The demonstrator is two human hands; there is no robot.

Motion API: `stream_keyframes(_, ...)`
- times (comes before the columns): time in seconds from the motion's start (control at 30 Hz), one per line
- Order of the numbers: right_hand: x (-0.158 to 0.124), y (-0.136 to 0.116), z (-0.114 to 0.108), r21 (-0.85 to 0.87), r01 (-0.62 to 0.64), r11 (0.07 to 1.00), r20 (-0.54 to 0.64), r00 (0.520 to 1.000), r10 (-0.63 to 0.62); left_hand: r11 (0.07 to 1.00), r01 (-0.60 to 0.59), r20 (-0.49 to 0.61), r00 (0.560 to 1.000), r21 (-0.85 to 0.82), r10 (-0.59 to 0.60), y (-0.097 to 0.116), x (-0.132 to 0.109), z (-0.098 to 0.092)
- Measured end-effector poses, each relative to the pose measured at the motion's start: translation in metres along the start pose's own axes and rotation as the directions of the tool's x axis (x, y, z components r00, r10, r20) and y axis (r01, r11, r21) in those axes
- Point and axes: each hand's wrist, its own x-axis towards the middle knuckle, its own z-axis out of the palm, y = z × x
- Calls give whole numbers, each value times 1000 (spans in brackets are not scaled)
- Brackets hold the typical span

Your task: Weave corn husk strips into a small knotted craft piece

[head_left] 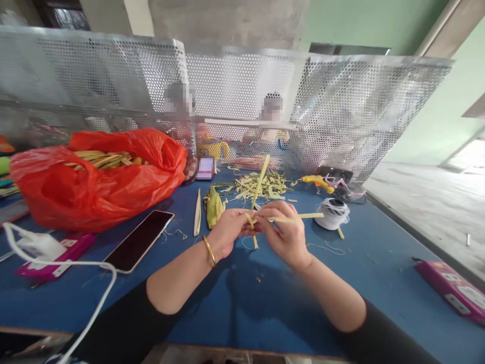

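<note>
My left hand [227, 231] and my right hand [286, 232] meet above the middle of the blue table [235, 303]. Both pinch crossed pale yellow-green leaf strips [260, 184]; one strip rises away from me and another [299, 217] sticks out to the right. The fingers of both hands are closed on the strips where they cross. A gold bangle [209, 250] sits on my left wrist.
A red plastic bag [94, 187] of leaf strips lies at left, a phone [139, 240] beside it. Leaf scraps [261, 186], a folded leaf [214, 207], a thread spool [333, 212] and a yellow glue gun [317, 183] lie beyond. A perforated metal screen [341, 101] stands behind, with people past it.
</note>
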Motion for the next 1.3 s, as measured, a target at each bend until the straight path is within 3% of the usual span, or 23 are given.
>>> stream_keyframes(0.07, 1, 4, 2, 27, -252, 967, -1, 968, 252, 999, -10, 31, 999, 45, 9, 3, -1, 1)
stream_keyframes(0.17, 3, 11, 6, 55, -583, 811, 125, 810, 574, 994, -40, 67, 997, 104, 34, 6, -1, 1)
stream_keyframes(0.23, 3, 14, 9, 61, -682, 729, 226, 721, 655, 989, -47, 95, 995, 138, 34, 7, -1, 0)
stream_keyframes(0.3, 3, 17, 10, 58, -711, 700, 256, 689, 678, 988, -37, 126, 992, 148, 18, 7, 0, -1)
stream_keyframes(0.5, 3, 18, 9, -3, -739, 673, 202, 659, 725, 985, -49, 193, 981, 165, 17, 3, -4, 0)
stream_keyframes(0.7, 4, 12, 8, -33, -744, 668, 268, 637, 723, 980, -70, -52, 995, 186, 81, -1, -1, 4)
stream_keyframes(0.8, 8, 10, -1, -63, -635, 770, 362, 704, 611, 990, -65, -126, 989, 124, 81, 2, 1, 1)
stream_keyframes(0.93, 11, 10, -13, 21, -242, 970, 491, 848, 201, 995, -55, -158, 985, 83, 67, 9, 3, -4)
stream_keyframes(1.0, 10, 11, -16, 13, 3, 1000, 513, 858, -9, 994, -63, -166, 983, 92, 78, 8, 4, -5)
stream_keyframes(1.1, 9, 13, -15, -66, 286, 956, 518, 829, -212, 992, -68, -166, 982, 107, 85, 4, 5, -6)
stream_keyframes(1.2, 10, 13, -14, -122, 407, 905, 473, 825, -308, 992, -61, -146, 986, 113, 77, 0, 6, -4)
stream_keyframes(1.3, 11, 11, -15, -145, 414, 899, 361, 868, -342, 989, -63, -105, 991, 137, 78, -1, 3, -1)
